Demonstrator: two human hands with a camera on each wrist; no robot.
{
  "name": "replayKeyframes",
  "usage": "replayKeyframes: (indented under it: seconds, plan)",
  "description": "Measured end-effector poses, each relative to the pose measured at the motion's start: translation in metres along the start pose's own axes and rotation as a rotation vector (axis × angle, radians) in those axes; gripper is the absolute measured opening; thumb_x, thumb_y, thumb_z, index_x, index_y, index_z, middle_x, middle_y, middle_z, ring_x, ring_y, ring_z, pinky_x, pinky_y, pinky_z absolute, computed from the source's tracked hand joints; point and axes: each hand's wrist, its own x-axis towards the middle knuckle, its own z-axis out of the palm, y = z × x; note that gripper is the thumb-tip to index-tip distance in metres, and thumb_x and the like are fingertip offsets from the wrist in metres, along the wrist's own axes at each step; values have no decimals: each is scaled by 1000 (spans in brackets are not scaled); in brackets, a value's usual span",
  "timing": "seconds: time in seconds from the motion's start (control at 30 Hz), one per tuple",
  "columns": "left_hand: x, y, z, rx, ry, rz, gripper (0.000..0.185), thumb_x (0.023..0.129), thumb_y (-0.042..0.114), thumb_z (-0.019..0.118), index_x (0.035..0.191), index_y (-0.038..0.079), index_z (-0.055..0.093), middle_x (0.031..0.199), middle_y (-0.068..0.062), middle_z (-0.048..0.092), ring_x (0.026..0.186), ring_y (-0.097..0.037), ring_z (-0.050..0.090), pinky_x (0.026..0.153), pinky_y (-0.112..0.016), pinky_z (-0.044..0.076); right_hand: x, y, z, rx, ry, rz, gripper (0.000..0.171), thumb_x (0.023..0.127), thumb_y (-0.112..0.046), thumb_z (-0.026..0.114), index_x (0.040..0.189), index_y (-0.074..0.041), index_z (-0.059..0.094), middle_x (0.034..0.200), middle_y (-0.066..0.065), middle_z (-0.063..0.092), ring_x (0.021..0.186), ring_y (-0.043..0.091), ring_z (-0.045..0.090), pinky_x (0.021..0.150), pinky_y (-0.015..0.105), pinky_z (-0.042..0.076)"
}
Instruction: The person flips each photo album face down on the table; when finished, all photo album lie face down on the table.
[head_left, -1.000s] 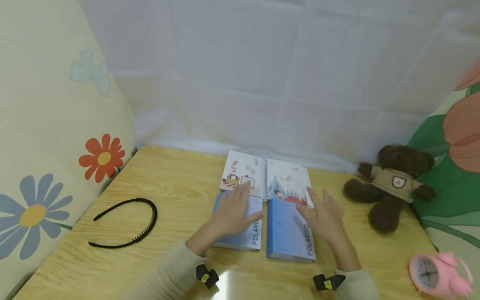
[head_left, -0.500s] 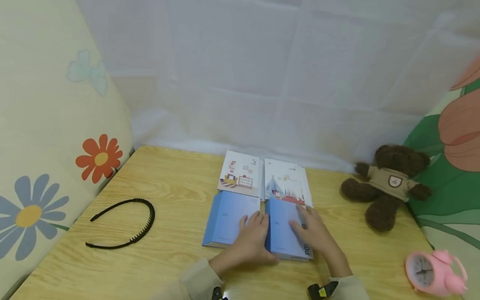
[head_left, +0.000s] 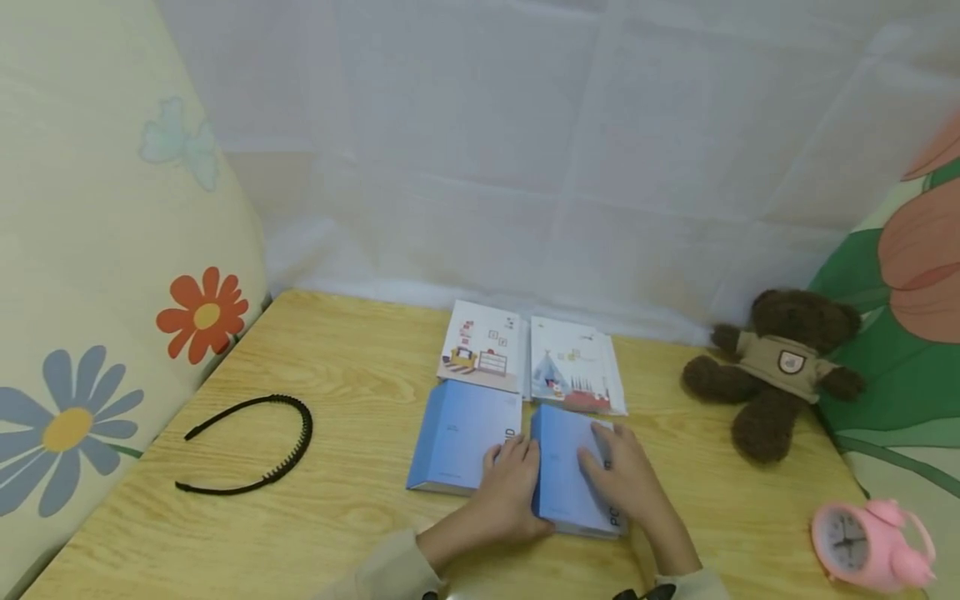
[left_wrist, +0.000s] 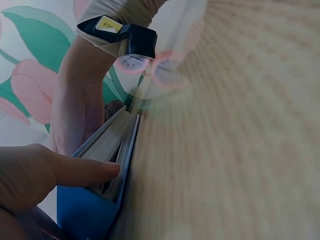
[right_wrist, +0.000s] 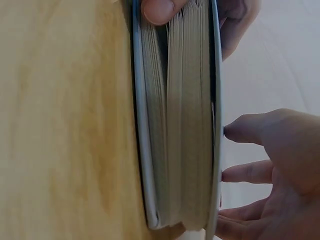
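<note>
A blue photo album [head_left: 566,467] marked POLAROID lies on the table under both hands. My left hand [head_left: 512,492] grips its near left corner, the thumb [left_wrist: 87,171] pressed against the page edges. At the spine side, the left fingers lie between this album and a second blue album [head_left: 461,433] to the left. My right hand [head_left: 626,475] rests on the front cover, its spread fingertips [right_wrist: 245,172] touching it. In the right wrist view, the pages [right_wrist: 187,125] show a gap between them near the left thumb.
Behind the blue albums lie white illustrated books, one with a yellow armchair [head_left: 480,346] and one with a tent [head_left: 573,362]. A black headband [head_left: 303,433] lies at left. A brown teddy bear [head_left: 780,367] and a pink alarm clock [head_left: 870,542] are at right.
My left hand has moved from over the left blue album to the right album's near corner. The right hand has settled on that album's cover, and the album has slid slightly nearer.
</note>
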Motion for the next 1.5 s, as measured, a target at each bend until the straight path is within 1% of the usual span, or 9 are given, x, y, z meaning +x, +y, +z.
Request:
replayKeyframes:
  seconds: [0.3, 0.43, 0.63, 0.83, 0.93, 1.17, 1.23, 1.37, 1.5]
  plan:
    - [-15, 3, -6, -21, 9, 21, 104, 61, 35, 86, 141, -7, 34, 145, -21, 38, 136, -34, 30, 107, -54, 27, -9, 0, 4, 33, 12, -2, 61, 92, -34, 57, 144, -8, 38, 147, 27, 30, 132, 46, 33, 105, 62, 29]
    - [-23, 11, -17, -55, -27, 4, 103, 64, 31, 85, 145, -2, 30, 150, -18, 32, 137, -31, 31, 107, -52, 30, -12, 1, 5, 129, 15, -50, 59, 94, -36, 54, 145, -12, 37, 146, 19, 36, 133, 41, 34, 107, 60, 27]
    - [-35, 22, -37, -126, -45, 19, 100, 67, 19, 82, 147, 0, 26, 153, -21, 22, 137, -36, 29, 109, -52, 29, -15, -2, 5, 282, -68, -73, 64, 95, -53, 41, 148, -19, 30, 151, 12, 32, 138, 36, 29, 109, 59, 24]
    - [-39, 29, -47, -114, -20, 79, 98, 66, 13, 81, 147, 1, 27, 152, -21, 22, 137, -37, 26, 109, -54, 28, -19, -10, -1, 356, -71, -83, 59, 96, -51, 41, 148, -24, 32, 150, 9, 35, 130, 40, 40, 100, 57, 39]
    - [-40, 32, -49, -103, -9, 113, 97, 66, 11, 80, 147, 0, 27, 152, -22, 20, 137, -38, 25, 109, -56, 28, -22, -13, -3, 439, -89, -74, 56, 98, -48, 39, 149, -27, 28, 149, 11, 36, 128, 41, 42, 98, 55, 42]
    - [-41, 43, -49, -39, 26, 236, 95, 68, 13, 80, 147, 1, 27, 153, -23, 18, 139, -36, 21, 108, -58, 28, -24, -17, -9, 701, -151, -63, 52, 99, -46, 37, 147, -46, 15, 156, 5, 17, 134, 36, 34, 98, 46, 46]
    - [-40, 45, -48, -15, 35, 261, 96, 68, 15, 80, 147, 2, 27, 153, -23, 19, 139, -35, 22, 108, -58, 27, -25, -16, -10, 736, -155, -54, 53, 99, -45, 39, 146, -48, 16, 155, 8, 19, 131, 38, 38, 94, 45, 49]
    - [-38, 44, -44, -36, 53, 276, 99, 66, 13, 79, 148, 2, 25, 154, -22, 17, 138, -33, 23, 109, -56, 27, -25, -16, -10, 789, -168, -37, 53, 98, -43, 43, 145, -49, 19, 150, 12, 28, 124, 38, 45, 90, 43, 52]
    - [-38, 40, -38, -139, 75, 249, 109, 63, 11, 79, 150, 0, 14, 154, -21, 15, 139, -32, 23, 110, -50, 30, -24, -16, -11, 795, -166, -21, 54, 97, -44, 45, 144, -50, 20, 149, 11, 30, 123, 37, 47, 90, 44, 52]
